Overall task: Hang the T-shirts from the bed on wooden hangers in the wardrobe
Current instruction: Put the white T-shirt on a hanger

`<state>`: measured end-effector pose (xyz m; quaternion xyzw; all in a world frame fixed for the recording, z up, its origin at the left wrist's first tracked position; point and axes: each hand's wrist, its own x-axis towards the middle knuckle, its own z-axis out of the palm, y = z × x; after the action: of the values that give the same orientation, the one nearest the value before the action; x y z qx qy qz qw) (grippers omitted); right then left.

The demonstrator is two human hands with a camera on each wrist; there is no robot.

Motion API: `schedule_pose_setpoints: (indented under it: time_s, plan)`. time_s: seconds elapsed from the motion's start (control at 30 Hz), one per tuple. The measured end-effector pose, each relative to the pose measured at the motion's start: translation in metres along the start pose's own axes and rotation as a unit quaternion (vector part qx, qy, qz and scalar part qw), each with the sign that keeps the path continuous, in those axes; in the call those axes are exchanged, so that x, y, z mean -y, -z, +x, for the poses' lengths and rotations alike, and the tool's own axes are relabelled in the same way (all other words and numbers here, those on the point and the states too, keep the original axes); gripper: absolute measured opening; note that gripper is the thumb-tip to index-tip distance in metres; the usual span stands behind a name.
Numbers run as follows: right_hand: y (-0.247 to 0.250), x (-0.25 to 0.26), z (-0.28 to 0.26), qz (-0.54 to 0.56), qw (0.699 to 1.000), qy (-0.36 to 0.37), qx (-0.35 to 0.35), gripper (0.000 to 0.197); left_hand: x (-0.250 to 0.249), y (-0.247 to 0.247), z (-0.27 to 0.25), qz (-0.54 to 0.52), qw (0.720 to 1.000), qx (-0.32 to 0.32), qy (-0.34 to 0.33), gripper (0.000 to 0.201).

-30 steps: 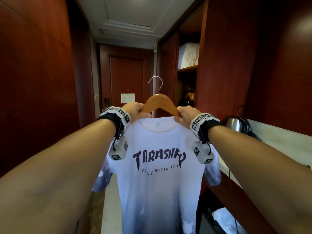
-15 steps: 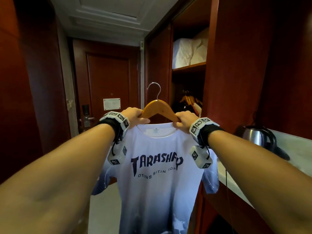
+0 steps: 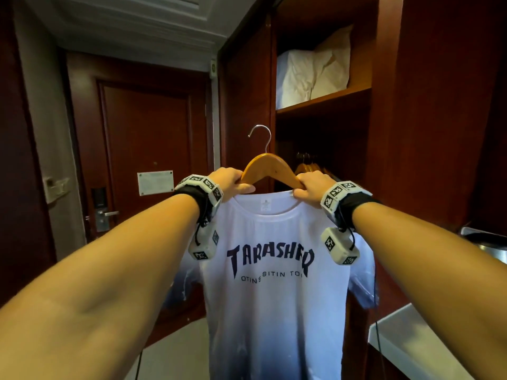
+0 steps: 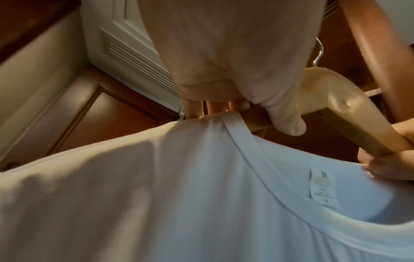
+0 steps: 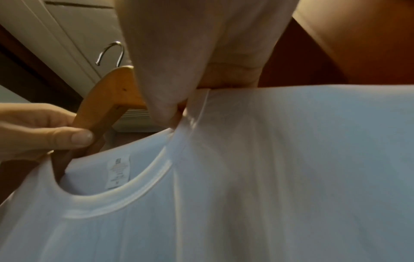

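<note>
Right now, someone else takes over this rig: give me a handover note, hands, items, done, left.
Left hand: grips the left arm of the light wooden hanger with metal hook, at the collar.
Right hand: grips the hanger's right arm the same way.
White T-shirt with dark lettering, fading to blue at the hem: on the hanger, held up in front of the open dark-red wooden wardrobe.
Spare wooden hangers hang inside, below the shelf with white pillows.
Done: shirt on hanger.
Left: hook it in the wardrobe. The bed is out of view.
</note>
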<state>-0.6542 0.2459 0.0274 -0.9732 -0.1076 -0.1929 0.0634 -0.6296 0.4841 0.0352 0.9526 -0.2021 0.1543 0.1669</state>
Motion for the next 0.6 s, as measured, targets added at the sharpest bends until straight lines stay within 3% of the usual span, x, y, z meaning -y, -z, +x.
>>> schedule_pose_setpoints:
  time_s: [0.33,0.43,0.6]
  plan:
    - [-0.049,-0.061,0.117,-0.03,0.995,-0.098,0.006,0.022,0.053,-0.069,0.181,-0.022,0.998,0.016,-0.06,0.031]
    - [-0.064,-0.075,0.15,-0.02,0.991,-0.133,-0.006,0.015,0.067,-0.089,0.231,-0.041,0.995,0.02,-0.094,0.031]
    - [-0.083,-0.103,0.205,-0.033,0.98,-0.198,-0.003,0.024,0.077,-0.121,0.315,-0.056,0.985,0.027,-0.161,0.029]
